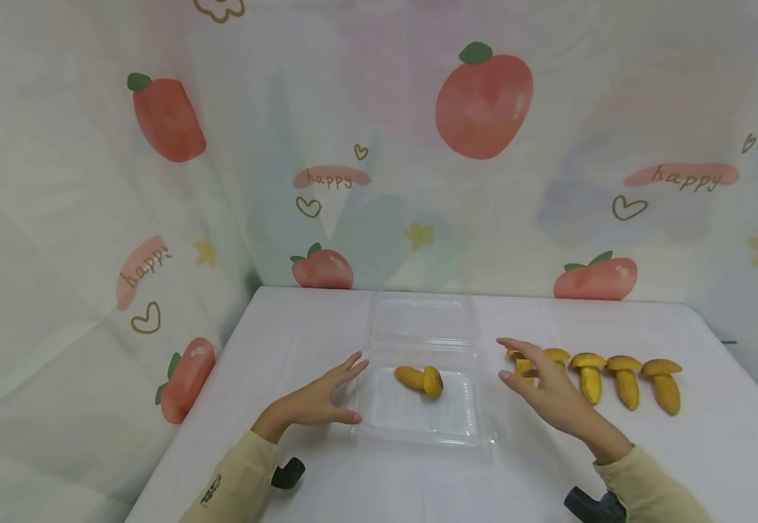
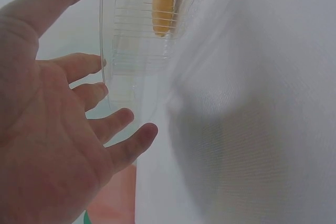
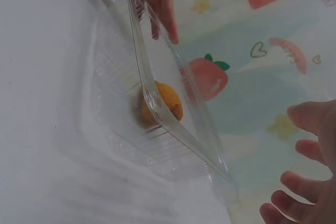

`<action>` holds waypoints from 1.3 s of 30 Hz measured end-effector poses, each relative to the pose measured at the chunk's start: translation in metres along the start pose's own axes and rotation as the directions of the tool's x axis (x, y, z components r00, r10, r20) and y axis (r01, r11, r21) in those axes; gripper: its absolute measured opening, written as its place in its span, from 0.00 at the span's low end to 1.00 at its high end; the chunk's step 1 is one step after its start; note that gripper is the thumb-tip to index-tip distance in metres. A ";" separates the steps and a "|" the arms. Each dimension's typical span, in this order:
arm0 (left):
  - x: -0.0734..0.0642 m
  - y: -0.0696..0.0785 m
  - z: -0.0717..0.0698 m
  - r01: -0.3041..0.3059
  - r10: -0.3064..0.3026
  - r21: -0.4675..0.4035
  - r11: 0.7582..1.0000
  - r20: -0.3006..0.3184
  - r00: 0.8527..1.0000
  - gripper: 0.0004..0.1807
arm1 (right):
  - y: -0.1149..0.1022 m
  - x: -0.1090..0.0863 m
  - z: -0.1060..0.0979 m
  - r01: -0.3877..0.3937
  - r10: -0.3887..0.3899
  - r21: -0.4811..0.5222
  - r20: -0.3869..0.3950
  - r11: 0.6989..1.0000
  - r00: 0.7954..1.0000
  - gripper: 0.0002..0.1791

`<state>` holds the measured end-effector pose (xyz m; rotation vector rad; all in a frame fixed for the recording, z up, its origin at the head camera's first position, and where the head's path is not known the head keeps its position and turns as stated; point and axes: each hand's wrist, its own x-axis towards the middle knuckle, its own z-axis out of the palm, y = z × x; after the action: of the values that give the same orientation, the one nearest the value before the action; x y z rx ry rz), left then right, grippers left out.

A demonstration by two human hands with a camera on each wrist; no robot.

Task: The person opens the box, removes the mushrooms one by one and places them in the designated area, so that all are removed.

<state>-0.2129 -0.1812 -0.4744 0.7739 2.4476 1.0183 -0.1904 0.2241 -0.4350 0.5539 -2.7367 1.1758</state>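
A clear plastic clamshell box (image 1: 418,439) lies on the table, its lid (image 1: 423,321) folded back toward the wall. One yellow mushroom (image 1: 410,377) rests on its side in the box, cap to the right. My left hand (image 1: 314,399) is at the box's left edge, fingers spread; in the left wrist view some fingertips (image 2: 100,62) overlap the rim, and I cannot tell if they touch. To the right of the box, my right hand (image 1: 554,398) hovers with parted fingers and holds nothing. It partly hides the left end of a row of mushrooms (image 1: 626,383).
The box stands on a white-covered table (image 1: 379,487). Behind and to the left hang cloth walls (image 1: 379,94) printed with fruit. A black wrist device (image 1: 289,473) shows under the left sleeve, and another (image 1: 591,505) under the right.
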 end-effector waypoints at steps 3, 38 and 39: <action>0.000 0.001 0.000 -0.013 0.013 0.011 1.000 -0.002 1.000 0.52 | -0.004 0.002 0.005 0.025 -0.025 0.018 -0.003 1.000 1.000 0.29; 0.000 0.001 0.002 0.027 -0.027 -0.010 1.000 0.004 1.000 0.52 | -0.028 0.029 0.074 -0.028 -0.043 0.223 0.307 0.974 0.951 0.29; 0.001 0.002 0.002 0.027 -0.027 -0.010 1.000 0.005 1.000 0.52 | -0.029 0.029 0.075 -0.035 -0.034 0.214 0.313 0.976 0.949 0.29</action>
<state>-0.2117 -0.1787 -0.4743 0.7370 2.4404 1.0173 -0.2040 0.1439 -0.4604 0.8337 -2.8780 1.5194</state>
